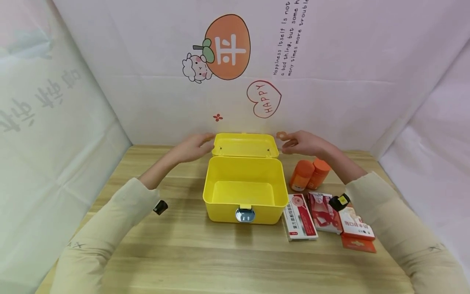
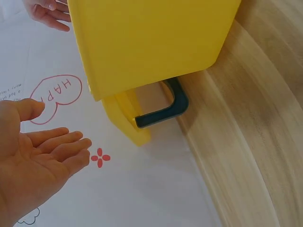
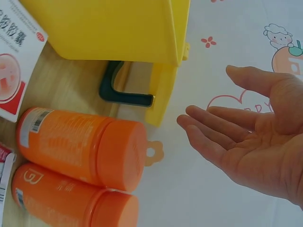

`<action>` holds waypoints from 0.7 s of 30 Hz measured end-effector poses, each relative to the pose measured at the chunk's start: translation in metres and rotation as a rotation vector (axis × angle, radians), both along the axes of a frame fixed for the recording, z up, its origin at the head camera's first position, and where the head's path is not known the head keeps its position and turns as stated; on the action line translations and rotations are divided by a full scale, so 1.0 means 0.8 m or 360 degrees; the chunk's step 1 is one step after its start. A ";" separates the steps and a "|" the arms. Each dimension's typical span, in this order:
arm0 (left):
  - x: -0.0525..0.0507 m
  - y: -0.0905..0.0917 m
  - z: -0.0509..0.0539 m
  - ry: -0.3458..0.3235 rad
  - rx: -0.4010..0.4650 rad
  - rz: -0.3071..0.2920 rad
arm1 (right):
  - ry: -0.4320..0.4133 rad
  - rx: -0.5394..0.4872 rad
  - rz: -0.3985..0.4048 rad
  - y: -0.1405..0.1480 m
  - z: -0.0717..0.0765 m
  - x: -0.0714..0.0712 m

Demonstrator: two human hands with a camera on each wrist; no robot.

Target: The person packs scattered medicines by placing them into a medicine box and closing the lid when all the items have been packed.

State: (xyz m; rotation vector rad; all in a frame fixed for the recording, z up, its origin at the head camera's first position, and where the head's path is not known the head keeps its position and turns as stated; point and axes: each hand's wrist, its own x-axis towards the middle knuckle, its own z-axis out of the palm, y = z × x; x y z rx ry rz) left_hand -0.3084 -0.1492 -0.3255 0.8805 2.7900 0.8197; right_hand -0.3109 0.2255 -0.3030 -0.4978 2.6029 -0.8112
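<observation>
A yellow plastic box (image 1: 245,214) stands on the table with its lid (image 1: 246,147) swung back and its inside bare. A silver latch (image 1: 245,215) sits on its front. My left hand (image 1: 192,149) is just beside the lid's left edge; in the left wrist view its fingers are extended and hold nothing. By the lid's right edge my right hand (image 1: 302,143) is also spread and free of any object, as the right wrist view shows. A dark green handle (image 3: 128,98) hangs behind the box, under the lid. Whether either hand touches the lid I cannot tell.
Two orange bottles (image 1: 302,175) stand right of the box, below my right forearm. Nearer me lie a white and red medicine box (image 1: 299,218), a dark red box (image 1: 324,214) and a white and orange pack (image 1: 354,224). A printed cloth wall (image 1: 330,102) rises behind.
</observation>
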 end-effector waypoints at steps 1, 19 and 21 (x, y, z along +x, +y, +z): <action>0.003 0.000 -0.001 0.0024 -0.0019 -0.0010 | 0.0004 0.0007 0.0002 0.003 0.000 0.003; 0.061 -0.009 -0.026 0.0061 -0.0292 -0.0142 | 0.0121 0.0050 0.0080 0.049 -0.018 0.025; 0.066 -0.011 -0.028 0.0057 -0.0331 -0.0145 | 0.0131 0.0067 0.0081 0.053 -0.019 0.027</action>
